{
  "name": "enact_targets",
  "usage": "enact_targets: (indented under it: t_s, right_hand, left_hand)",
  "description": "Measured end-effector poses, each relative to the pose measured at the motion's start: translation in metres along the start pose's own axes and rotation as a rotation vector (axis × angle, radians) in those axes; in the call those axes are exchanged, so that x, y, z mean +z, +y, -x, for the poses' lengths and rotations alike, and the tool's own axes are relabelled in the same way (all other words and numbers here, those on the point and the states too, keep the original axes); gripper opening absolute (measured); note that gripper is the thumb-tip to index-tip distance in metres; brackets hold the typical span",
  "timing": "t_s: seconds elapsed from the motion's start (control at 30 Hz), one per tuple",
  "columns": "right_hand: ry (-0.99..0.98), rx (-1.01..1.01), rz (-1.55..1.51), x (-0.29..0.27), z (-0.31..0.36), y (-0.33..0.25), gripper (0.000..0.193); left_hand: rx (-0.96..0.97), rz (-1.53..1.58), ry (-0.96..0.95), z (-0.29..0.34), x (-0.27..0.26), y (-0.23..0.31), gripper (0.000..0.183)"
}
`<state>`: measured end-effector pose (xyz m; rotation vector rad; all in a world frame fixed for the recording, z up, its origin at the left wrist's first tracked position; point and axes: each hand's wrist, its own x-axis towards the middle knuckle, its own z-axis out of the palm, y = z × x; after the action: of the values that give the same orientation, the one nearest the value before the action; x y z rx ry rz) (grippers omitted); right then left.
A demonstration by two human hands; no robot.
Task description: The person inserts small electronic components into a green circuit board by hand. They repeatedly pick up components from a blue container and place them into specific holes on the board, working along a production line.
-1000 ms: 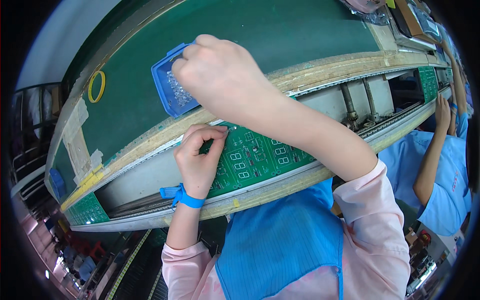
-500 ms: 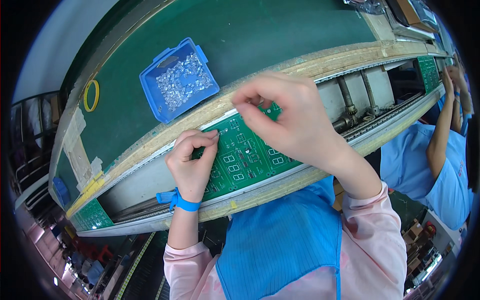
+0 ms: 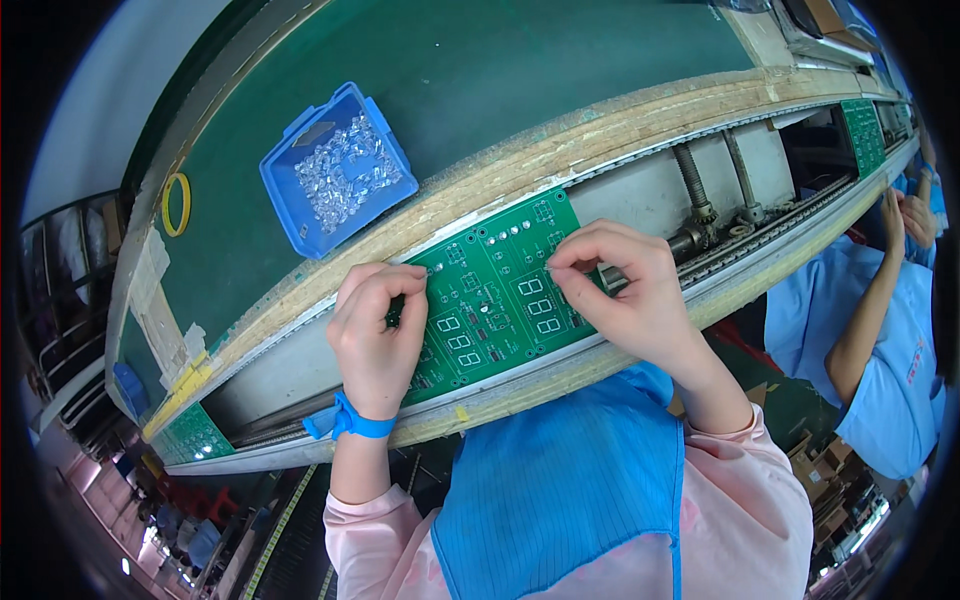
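A green circuit board (image 3: 490, 285) with white digit outlines lies on the rail track in front of me. My left hand (image 3: 375, 335), a blue strap round its wrist, pinches thumb and finger together at the board's upper left part. Over the board's right part, my right hand (image 3: 635, 290) is closed in a pinch too. Whatever sits between either hand's fingertips is too small to make out. Several small clear parts stand in a row near the board's far edge. Beyond the rail, a blue bin (image 3: 300, 225) holds many loose clear small parts (image 3: 345, 178).
A wooden ledge (image 3: 600, 125) separates the rail from the green tabletop (image 3: 520, 70). A yellow ring (image 3: 177, 205) lies at the left. More green boards sit on the track at far left (image 3: 195, 435) and far right (image 3: 862, 135). At right a co-worker in blue (image 3: 860, 330) has both hands near the track.
My right hand has come down from over the board's far edge to its right part, uncovering the row of clear parts. My left hand remains pinched at nearly the same spot.
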<state>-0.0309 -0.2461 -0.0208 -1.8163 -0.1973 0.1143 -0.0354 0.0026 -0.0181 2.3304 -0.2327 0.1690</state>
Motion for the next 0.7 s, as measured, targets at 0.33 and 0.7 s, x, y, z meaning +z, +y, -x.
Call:
enact_targets:
  t_s: [0.33, 0.7]
  right_hand:
    - [0.040, 0.073, -0.023, 0.005, 0.002, 0.006, 0.007]
    - [0.044, 0.177, -0.374, 0.001, 0.006, -0.003, 0.011]
  left_hand:
    - [0.052, -0.157, -0.145, -0.015, -0.008, 0.015, 0.012]
    - [0.090, -0.243, -0.066, -0.023, -0.028, 0.022, 0.014]
